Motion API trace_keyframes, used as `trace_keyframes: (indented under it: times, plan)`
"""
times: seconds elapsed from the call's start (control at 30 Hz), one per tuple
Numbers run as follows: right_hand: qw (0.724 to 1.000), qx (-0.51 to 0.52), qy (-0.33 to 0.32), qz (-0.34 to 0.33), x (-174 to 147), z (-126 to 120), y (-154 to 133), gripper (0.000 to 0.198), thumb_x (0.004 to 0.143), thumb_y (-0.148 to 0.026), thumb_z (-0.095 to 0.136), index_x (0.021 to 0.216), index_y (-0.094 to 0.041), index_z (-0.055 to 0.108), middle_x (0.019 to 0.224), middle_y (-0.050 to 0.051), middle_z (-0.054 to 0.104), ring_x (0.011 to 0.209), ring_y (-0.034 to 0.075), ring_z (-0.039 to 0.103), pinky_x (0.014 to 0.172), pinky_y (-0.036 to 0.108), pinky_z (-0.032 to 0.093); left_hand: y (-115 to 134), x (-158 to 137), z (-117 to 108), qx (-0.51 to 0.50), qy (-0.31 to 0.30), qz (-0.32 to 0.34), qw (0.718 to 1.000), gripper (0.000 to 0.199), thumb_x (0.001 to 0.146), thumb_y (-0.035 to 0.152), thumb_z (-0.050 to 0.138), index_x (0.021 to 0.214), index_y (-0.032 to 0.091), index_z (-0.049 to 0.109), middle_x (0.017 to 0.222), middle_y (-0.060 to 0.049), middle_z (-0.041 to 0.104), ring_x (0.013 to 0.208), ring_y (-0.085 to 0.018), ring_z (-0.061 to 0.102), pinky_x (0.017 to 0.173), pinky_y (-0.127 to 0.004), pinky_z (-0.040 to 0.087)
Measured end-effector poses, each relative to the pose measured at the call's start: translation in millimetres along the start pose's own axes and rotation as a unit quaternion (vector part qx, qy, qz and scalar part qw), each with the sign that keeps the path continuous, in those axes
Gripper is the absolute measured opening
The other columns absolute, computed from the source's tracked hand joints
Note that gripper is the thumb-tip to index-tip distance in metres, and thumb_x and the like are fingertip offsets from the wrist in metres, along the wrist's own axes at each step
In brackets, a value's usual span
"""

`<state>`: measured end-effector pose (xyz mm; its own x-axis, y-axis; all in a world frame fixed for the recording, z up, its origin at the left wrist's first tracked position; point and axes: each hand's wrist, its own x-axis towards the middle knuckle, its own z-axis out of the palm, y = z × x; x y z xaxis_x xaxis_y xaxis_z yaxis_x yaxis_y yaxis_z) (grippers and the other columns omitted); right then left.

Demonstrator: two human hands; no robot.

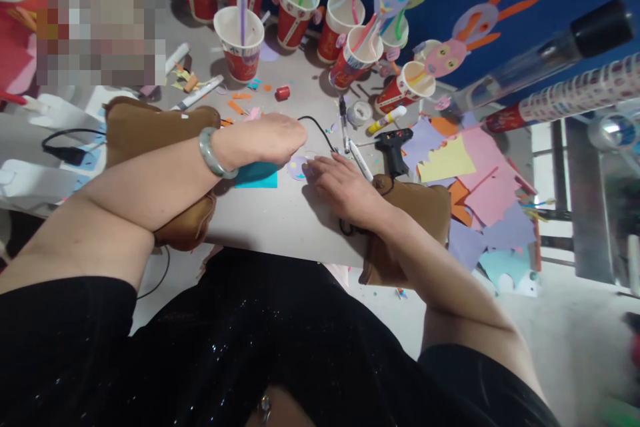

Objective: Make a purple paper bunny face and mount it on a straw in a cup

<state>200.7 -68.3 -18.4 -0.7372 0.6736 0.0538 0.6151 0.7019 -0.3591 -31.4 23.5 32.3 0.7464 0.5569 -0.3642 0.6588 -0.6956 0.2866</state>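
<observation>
A small purple paper oval (297, 169) with blue and yellow marks sits between my two hands at the table's middle. My right hand (345, 188) has its bent fingers together, fingertips closed at the oval's right edge. From the left, my left hand (274, 138) reaches over a blue paper sheet (261, 176), its back turned up. The left fingers curl down beside the oval and are mostly hidden. A jade-coloured bangle (211, 153) circles my left wrist. Just beyond the right hand lie a white marker (361, 160) and a black glue gun (395, 150).
Red paper cups (240, 47) with straws and paper animal faces line the back. A tape roll (359, 114) and yellow marker (387, 119) lie ahead. Brown cushions (160, 130) flank my forearms. Coloured paper sheets (490, 180) pile at right; power adapters (25, 177) stand at left.
</observation>
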Motion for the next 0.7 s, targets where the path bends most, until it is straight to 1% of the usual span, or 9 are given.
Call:
trace_keyframes:
  times: [0.07,0.2,0.33,0.4,0.47,0.53,0.6,0.67,0.7]
  plan:
    - [1.0,0.001,0.014,0.02,2.7,-2.3,7.9,0.024,0.105,-0.021,0.042,0.108,-0.02,0.066,0.15,0.017,0.064,0.146,0.032,0.055,0.122,0.066,0.042,5.3,-4.7,-3.9,0.039,0.001,-0.003,0.999,0.034,0.089,0.014,0.048,0.104,0.01,0.078,0.099,-0.017,0.077,0.089,-0.023,0.063,0.078,-0.036,0.041]
    - [0.999,0.031,-0.005,0.031,8.0,-1.8,14.2,0.024,0.104,-0.022,0.043,0.103,-0.021,0.067,0.149,0.017,0.065,0.144,0.032,0.057,0.119,0.066,0.046,10.6,-8.0,-9.8,0.055,-0.017,-0.039,0.998,0.034,0.091,0.017,0.049,0.108,0.012,0.079,0.105,-0.016,0.078,0.09,-0.024,0.064,0.08,-0.037,0.043]
    - [0.999,0.026,-0.034,0.029,-0.9,-7.4,3.1,0.025,0.105,-0.023,0.043,0.105,-0.02,0.068,0.148,0.015,0.066,0.142,0.031,0.059,0.12,0.063,0.046,4.4,-1.2,-5.5,0.05,-0.036,-0.037,0.997,0.036,0.09,0.023,0.054,0.113,0.012,0.079,0.106,-0.017,0.078,0.1,-0.029,0.068,0.085,-0.038,0.045]
    - [0.998,0.033,-0.055,0.023,-10.9,-17.5,-5.6,0.025,0.103,-0.02,0.044,0.109,-0.02,0.069,0.145,0.015,0.068,0.139,0.03,0.061,0.12,0.062,0.046,-0.8,2.7,-1.6,0.048,-0.032,-0.044,0.997,0.038,0.091,0.028,0.056,0.117,0.011,0.079,0.107,-0.019,0.078,0.105,-0.033,0.068,0.087,-0.039,0.045]
    - [0.993,0.074,-0.085,0.018,-20.7,-31.1,-13.8,0.026,0.102,-0.018,0.046,0.109,-0.02,0.07,0.135,0.013,0.074,0.128,0.028,0.068,0.117,0.059,0.049,-5.1,4.6,0.9,0.051,-0.026,-0.059,0.997,0.041,0.091,0.03,0.058,0.121,0.009,0.077,0.109,-0.02,0.077,0.109,-0.035,0.069,0.085,-0.039,0.046]
    - [0.979,0.162,-0.125,0.025,-27.0,-43.4,-19.6,0.024,0.104,-0.025,0.05,0.105,-0.021,0.073,0.118,0.01,0.08,0.109,0.024,0.075,0.105,0.049,0.058,-7.5,3.8,0.1,0.058,-0.012,-0.072,0.996,0.042,0.091,0.029,0.059,0.122,0.006,0.075,0.111,-0.021,0.076,0.109,-0.034,0.068,0.084,-0.038,0.045]
    - [0.953,0.262,-0.134,0.071,-27.9,-49.2,-21.3,0.024,0.104,-0.035,0.055,0.1,-0.022,0.075,0.104,0.007,0.082,0.094,0.02,0.077,0.089,0.038,0.062,-7.6,0.8,-4.1,0.062,0.003,-0.076,0.995,0.041,0.092,0.027,0.058,0.121,0.004,0.074,0.112,-0.022,0.076,0.107,-0.032,0.067,0.085,-0.038,0.045]
    - [0.918,0.356,-0.093,0.149,-23.4,-46.4,-18.5,0.029,0.102,-0.044,0.059,0.096,-0.02,0.075,0.097,0.006,0.082,0.087,0.018,0.077,0.08,0.033,0.062,-6.7,-2.2,-9.4,0.061,0.006,-0.086,0.994,0.039,0.091,0.025,0.058,0.12,0.005,0.074,0.113,-0.02,0.076,0.104,-0.029,0.066,0.086,-0.037,0.044]
    - [0.894,0.402,-0.066,0.189,-19.6,-42.3,-15.7,0.031,0.1,-0.048,0.061,0.095,-0.02,0.075,0.096,0.006,0.082,0.085,0.017,0.077,0.079,0.033,0.062,-6.3,-3.0,-11.5,0.057,0.004,-0.095,0.994,0.039,0.09,0.023,0.058,0.12,0.006,0.074,0.114,-0.019,0.076,0.104,-0.028,0.065,0.087,-0.037,0.044]
